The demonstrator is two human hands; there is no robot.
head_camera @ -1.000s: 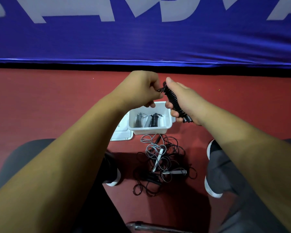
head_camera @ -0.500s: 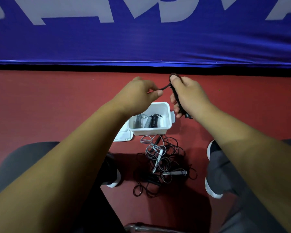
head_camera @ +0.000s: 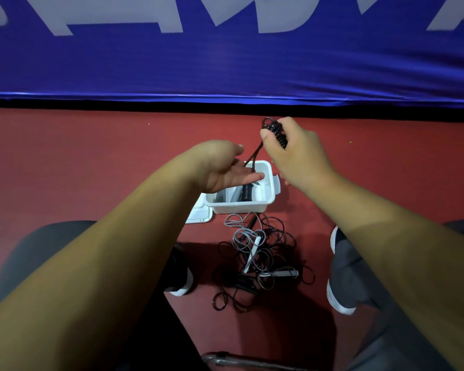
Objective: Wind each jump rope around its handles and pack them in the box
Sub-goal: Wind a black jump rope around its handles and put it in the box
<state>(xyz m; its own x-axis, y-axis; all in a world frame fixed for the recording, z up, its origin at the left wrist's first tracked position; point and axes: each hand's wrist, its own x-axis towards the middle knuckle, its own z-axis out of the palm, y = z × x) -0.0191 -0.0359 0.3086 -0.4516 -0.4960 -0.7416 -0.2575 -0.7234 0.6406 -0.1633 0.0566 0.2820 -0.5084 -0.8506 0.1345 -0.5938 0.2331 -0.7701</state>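
Note:
My right hand (head_camera: 298, 156) grips a black jump rope (head_camera: 277, 133) wound in tight coils round its handles, held above the far right corner of the white box (head_camera: 269, 195). A loose black loop of it hangs down to my left hand (head_camera: 225, 168). That hand is spread palm up over the box, its fingers straight and touching the loop. In the box lie a wound black rope (head_camera: 246, 192) and wound grey rope (head_camera: 232, 195). On the red floor in front of the box sits a tangled pile of grey and black ropes (head_camera: 257, 258) with white handles.
The box's white lid (head_camera: 198, 216) lies flat at its left. My shoes (head_camera: 181, 281) (head_camera: 338, 293) flank the rope pile. A blue padded mat (head_camera: 225, 62) stands along the far edge of the floor. A metal bar (head_camera: 239, 360) shows at the bottom.
My left hand has released its pinch on the rope end, opened and dropped toward the box. My right hand has shifted slightly right with the wound rope, leaving a loop hanging between the hands.

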